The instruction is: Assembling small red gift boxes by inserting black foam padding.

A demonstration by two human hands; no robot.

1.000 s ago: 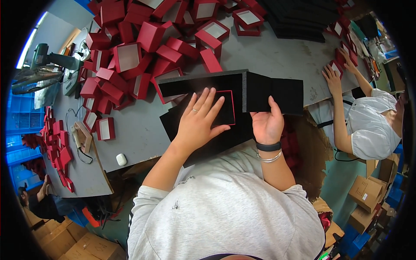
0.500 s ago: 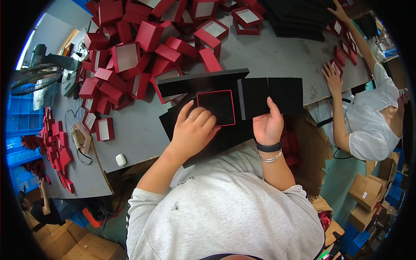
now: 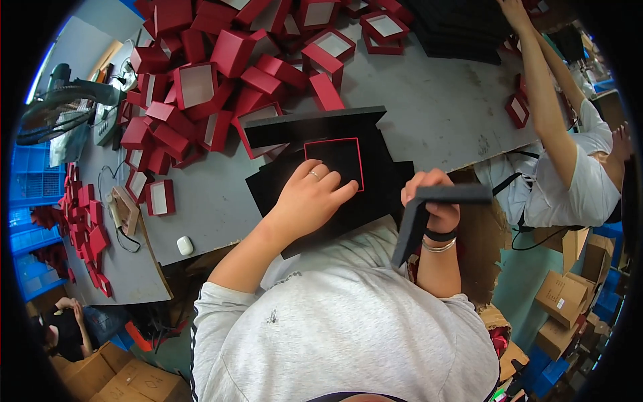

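Holding bent black pad (image 3: 457, 194): our right hand (image 3: 432, 199) | likely light, soft; pinch edges | red-rimmed box (image 3: 360, 155) at curled left hand (image 3: 311, 196), grip unclear

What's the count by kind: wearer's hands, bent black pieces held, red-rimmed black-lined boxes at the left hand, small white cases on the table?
Hands: 2 (left hand, right hand)
Bent black piece: 1
Red-rimmed box: 1
White case: 1
Total: 5

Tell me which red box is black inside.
The red-rimmed box right by the left hand: its inside is black, while the open red boxes piled farther off show pale insides.
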